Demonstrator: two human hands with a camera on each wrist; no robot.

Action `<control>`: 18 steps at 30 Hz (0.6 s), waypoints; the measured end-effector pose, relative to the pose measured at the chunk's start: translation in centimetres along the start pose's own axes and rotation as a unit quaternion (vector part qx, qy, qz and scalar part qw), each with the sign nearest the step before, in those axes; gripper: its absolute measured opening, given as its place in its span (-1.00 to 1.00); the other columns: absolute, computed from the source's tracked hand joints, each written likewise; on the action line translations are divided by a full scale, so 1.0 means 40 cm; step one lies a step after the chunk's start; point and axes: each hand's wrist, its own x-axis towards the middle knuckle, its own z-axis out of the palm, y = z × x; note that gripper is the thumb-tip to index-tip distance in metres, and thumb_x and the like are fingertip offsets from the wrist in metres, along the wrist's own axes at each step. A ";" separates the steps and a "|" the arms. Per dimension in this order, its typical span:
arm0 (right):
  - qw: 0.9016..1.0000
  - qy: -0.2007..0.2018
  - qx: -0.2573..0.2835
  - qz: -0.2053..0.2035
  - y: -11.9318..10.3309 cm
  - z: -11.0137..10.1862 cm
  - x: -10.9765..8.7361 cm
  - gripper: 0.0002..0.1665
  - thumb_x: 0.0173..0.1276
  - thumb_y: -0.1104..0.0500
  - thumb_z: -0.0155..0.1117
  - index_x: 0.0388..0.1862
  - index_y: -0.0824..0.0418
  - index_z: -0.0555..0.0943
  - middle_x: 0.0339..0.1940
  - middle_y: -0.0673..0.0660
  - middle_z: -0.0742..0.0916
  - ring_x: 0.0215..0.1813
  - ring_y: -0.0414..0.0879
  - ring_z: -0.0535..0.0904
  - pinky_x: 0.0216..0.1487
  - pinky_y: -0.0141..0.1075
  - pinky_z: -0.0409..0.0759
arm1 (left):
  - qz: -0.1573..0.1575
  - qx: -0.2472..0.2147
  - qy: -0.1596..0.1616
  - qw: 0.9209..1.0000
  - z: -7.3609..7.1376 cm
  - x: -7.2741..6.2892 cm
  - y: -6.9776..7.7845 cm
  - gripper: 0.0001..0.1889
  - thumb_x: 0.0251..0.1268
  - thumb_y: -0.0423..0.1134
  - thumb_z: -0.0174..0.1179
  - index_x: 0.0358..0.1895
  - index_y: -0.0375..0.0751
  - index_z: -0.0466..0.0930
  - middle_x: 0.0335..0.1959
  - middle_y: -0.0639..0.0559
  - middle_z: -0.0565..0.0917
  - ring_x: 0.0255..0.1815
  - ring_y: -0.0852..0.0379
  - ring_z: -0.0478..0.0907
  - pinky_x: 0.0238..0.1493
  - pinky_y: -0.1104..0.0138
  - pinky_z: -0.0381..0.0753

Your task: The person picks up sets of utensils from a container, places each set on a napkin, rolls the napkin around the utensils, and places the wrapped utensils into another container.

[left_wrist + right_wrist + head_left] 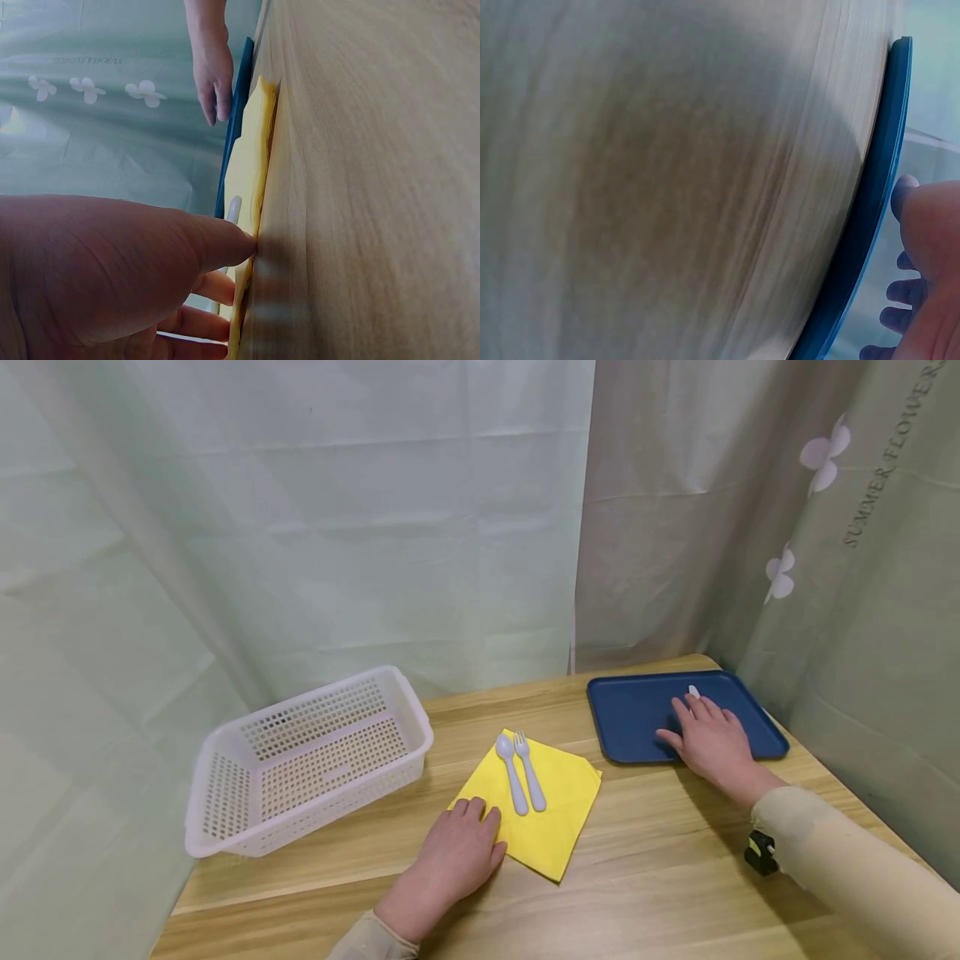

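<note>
A folded yellow napkin lies on the table with a pale spoon and a pale fork side by side on it. My left hand touches the napkin's near left edge, thumb at the rim, fingers relaxed on top. Over a dark blue tray at the right, my right hand hovers with its fingers spread. Just past those fingertips shows the tip of a small white item; the hand hides the rest. In the right wrist view the fingers stay above the tray's rim.
To the left stands a white perforated plastic basket, its visible floor bare. Pale curtains hang behind and on both sides of the wooden table. A black and yellow device is on the right wrist.
</note>
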 end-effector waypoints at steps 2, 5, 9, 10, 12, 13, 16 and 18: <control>1.000 0.002 -0.002 0.000 0.000 0.000 0.000 -0.10 0.72 -0.20 0.20 0.64 0.48 0.35 0.63 0.56 0.39 0.65 0.52 0.23 0.55 0.47 0.23 | -0.001 -0.001 -0.002 1.000 0.000 0.000 0.000 -0.54 0.44 0.05 0.45 0.18 -0.23 0.75 0.04 -0.16 0.69 0.02 -0.14 0.64 -0.03 0.04 0.73; 1.000 0.004 -0.003 0.001 0.000 -0.001 0.000 -0.10 0.71 -0.20 0.22 0.63 0.49 0.36 0.61 0.56 0.41 0.63 0.52 0.27 0.53 0.47 0.27 | -0.002 -0.002 -0.006 1.000 0.001 0.000 0.000 -0.53 0.44 0.05 0.45 0.18 -0.23 0.75 0.05 -0.17 0.69 0.03 -0.14 0.65 -0.02 0.03 0.73; 1.000 0.002 0.000 0.010 0.002 0.001 -0.001 -0.11 0.71 -0.19 0.22 0.62 0.50 0.37 0.57 0.57 0.44 0.58 0.54 0.31 0.48 0.47 0.31 | -0.002 -0.002 -0.011 1.000 0.003 0.002 0.000 -0.53 0.45 0.06 0.44 0.18 -0.23 0.75 0.05 -0.17 0.69 0.04 -0.14 0.65 -0.01 0.03 0.74; 1.000 0.001 0.002 0.013 0.003 0.002 -0.001 -0.11 0.71 -0.19 0.22 0.61 0.50 0.37 0.55 0.57 0.45 0.57 0.54 0.32 0.47 0.48 0.32 | -0.002 -0.002 -0.011 1.000 0.003 0.002 0.000 -0.53 0.45 0.06 0.44 0.18 -0.23 0.75 0.05 -0.17 0.69 0.04 -0.14 0.65 -0.01 0.03 0.74; 1.000 0.003 0.004 0.020 0.005 0.004 0.000 -0.12 0.71 -0.19 0.22 0.59 0.50 0.40 0.51 0.58 0.47 0.53 0.55 0.35 0.44 0.48 0.34 | -0.002 -0.002 -0.011 1.000 0.003 0.002 0.000 -0.53 0.45 0.06 0.44 0.18 -0.23 0.75 0.05 -0.17 0.69 0.03 -0.14 0.65 -0.02 0.03 0.73; 1.000 0.006 0.005 0.023 0.006 0.005 0.000 -0.14 0.71 -0.19 0.23 0.57 0.51 0.42 0.48 0.59 0.50 0.50 0.56 0.38 0.41 0.48 0.36 | -0.002 -0.002 -0.010 1.000 0.003 0.002 0.000 -0.53 0.45 0.06 0.44 0.18 -0.23 0.75 0.04 -0.17 0.69 0.03 -0.14 0.64 -0.02 0.03 0.73; 0.999 0.016 0.002 0.028 0.009 0.007 0.001 -0.17 0.70 -0.19 0.24 0.49 0.53 0.48 0.36 0.59 0.56 0.38 0.57 0.46 0.29 0.47 0.45 | -0.001 -0.002 -0.008 1.000 0.003 0.002 0.000 -0.53 0.45 0.06 0.45 0.17 -0.23 0.75 0.04 -0.17 0.69 0.02 -0.14 0.65 -0.03 0.04 0.73; 0.999 0.024 -0.002 0.028 0.011 0.008 0.001 -0.19 0.69 -0.18 0.26 0.44 0.54 0.51 0.27 0.58 0.59 0.29 0.56 0.50 0.20 0.43 0.49 | -0.001 -0.001 -0.007 1.000 0.003 0.001 -0.001 -0.54 0.44 0.05 0.45 0.17 -0.23 0.75 0.04 -0.17 0.69 0.02 -0.13 0.65 -0.03 0.04 0.73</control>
